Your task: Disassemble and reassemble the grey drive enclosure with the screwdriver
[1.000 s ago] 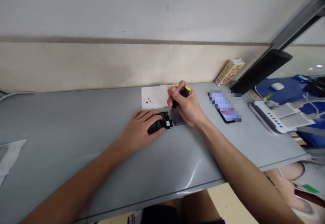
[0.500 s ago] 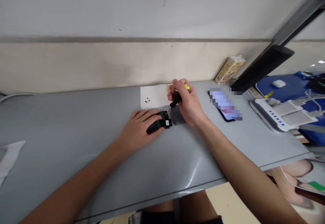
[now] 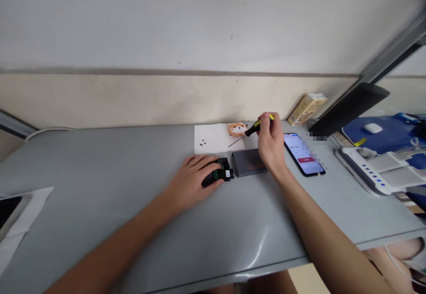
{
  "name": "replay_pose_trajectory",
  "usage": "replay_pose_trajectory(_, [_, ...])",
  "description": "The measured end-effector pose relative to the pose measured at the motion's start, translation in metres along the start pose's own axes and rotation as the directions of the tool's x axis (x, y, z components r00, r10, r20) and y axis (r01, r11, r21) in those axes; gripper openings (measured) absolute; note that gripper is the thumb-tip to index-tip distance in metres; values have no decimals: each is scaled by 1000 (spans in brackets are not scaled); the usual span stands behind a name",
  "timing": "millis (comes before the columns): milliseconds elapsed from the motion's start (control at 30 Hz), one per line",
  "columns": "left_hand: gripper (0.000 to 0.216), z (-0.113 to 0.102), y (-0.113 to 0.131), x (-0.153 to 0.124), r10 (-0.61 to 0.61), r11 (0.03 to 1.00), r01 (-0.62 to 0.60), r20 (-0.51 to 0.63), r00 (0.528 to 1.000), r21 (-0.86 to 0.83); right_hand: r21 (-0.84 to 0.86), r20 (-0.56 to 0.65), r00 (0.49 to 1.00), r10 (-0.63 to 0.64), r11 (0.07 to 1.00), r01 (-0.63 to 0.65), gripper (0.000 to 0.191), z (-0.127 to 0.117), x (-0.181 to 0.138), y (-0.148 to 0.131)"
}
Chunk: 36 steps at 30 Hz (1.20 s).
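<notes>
My left hand (image 3: 193,179) lies on the grey table (image 3: 100,196), its fingers pressed on a small black device (image 3: 218,174) with a green circuit board showing. My right hand (image 3: 271,145) is raised behind it, closed round a black and yellow screwdriver (image 3: 253,129) whose thin tip points left over a white paper sheet (image 3: 216,137). A few tiny black screws (image 3: 202,143) rest on that sheet. A flat grey box (image 3: 249,161) lies just right of the device.
An orange animal-shaped toy (image 3: 237,129) sits at the paper's far edge. A lit phone (image 3: 303,153) lies right of my right hand, a small carton (image 3: 306,108) leans at the wall. A white tray (image 3: 369,169) stands at the right; paper (image 3: 20,223) at the left edge.
My right hand has lifted the screwdriver off the device and moved it back and to the right, uncovering the grey box. My left hand stays on the device. The camera tilted.
</notes>
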State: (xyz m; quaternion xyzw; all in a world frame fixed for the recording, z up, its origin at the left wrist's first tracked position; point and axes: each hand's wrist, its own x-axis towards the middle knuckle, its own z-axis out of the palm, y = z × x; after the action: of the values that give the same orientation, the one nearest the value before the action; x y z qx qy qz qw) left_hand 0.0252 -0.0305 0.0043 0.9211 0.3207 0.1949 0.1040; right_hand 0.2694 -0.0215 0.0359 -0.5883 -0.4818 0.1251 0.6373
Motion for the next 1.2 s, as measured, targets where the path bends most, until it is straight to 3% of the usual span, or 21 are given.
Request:
replay_pose_trajectory(100, [24, 1, 0, -1, -31, 997, 29, -30, 999, -72, -98, -64, 997, -35, 995, 28, 39, -5, 7, 10])
replay_pose_trajectory(200, [22, 0, 0, -1, -95, 982, 72, -128, 987, -173, -133, -49, 998, -48, 990, 41, 39, -5, 7, 15])
replay_pose_trajectory(433, [16, -2, -9, 2, -283, 941, 180, -370, 885, -288, -217, 50, 997, -67, 973, 76, 36, 0, -7, 5])
replay_pose_trajectory(767, [10, -3, -9, 1, -361, 919, 215, -487, 795, -330, -302, 164, 968, -192, 924, 235, 32, 6, -18, -7])
replay_pose_trajectory(967, [7, -4, -10, 2, -322, 927, 181, -453, 831, -328, -280, 125, 965, -232, 924, 258, 32, 5, -20, -11])
replay_pose_trajectory(1200, [8, -3, -12, 3, -271, 942, 133, -468, 841, -307, -426, 283, 885, -369, 779, 461, 29, 6, -22, -3])
